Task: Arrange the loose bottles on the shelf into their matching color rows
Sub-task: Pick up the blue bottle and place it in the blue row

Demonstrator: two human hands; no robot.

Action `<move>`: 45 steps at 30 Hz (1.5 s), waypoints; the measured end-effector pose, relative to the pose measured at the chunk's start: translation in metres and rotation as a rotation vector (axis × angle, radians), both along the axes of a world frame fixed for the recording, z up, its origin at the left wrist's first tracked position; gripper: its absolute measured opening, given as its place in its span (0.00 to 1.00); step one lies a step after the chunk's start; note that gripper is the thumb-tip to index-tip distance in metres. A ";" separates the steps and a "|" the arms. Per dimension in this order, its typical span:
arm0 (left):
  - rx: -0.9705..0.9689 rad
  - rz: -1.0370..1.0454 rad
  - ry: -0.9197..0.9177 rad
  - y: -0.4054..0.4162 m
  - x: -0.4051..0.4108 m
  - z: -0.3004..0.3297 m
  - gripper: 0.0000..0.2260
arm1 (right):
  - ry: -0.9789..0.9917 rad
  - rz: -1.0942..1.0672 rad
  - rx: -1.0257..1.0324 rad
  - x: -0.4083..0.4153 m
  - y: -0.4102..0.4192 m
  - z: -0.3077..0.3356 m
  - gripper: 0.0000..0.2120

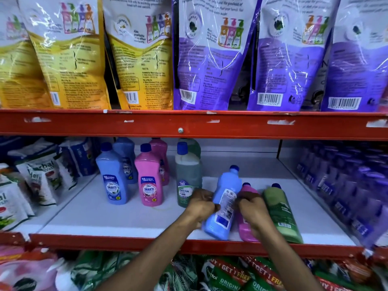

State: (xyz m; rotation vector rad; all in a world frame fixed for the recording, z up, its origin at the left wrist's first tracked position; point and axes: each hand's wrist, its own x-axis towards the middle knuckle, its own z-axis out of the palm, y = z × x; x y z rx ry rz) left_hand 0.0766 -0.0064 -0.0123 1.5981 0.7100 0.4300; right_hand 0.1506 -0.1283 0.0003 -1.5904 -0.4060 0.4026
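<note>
Loose blue bottle (223, 204) tilted at white shelf (117, 217) front, beside lying pink bottle (245, 215) and green bottle (280, 215). Left hand (200, 203) curled on blue bottle's side; right hand (253, 211) grips pink bottle. Both forearms reach up from below.

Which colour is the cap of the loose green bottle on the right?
Dark blue; the green bottle shows it in the head view.
</note>
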 end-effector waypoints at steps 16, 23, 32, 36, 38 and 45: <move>0.189 0.030 -0.337 0.138 -0.227 -0.002 0.23 | -0.290 0.180 0.302 -0.182 0.128 -0.003 0.15; 0.233 0.023 -0.338 0.212 -0.250 -0.020 0.21 | -0.386 0.089 0.240 -0.223 0.206 -0.010 0.20; 0.190 -0.047 -0.345 0.241 -0.256 -0.036 0.23 | -0.448 -0.107 0.175 -0.235 0.220 -0.039 0.07; 0.100 -0.081 -0.325 0.243 -0.261 -0.035 0.14 | -0.323 0.082 0.148 -0.242 0.219 -0.051 0.18; 0.116 -0.090 -0.297 0.242 -0.261 -0.034 0.07 | -0.234 0.258 0.134 -0.240 0.221 -0.051 0.26; 0.360 -0.005 -0.218 0.243 -0.265 -0.036 0.15 | -0.483 0.405 -0.060 -0.212 0.227 -0.037 0.26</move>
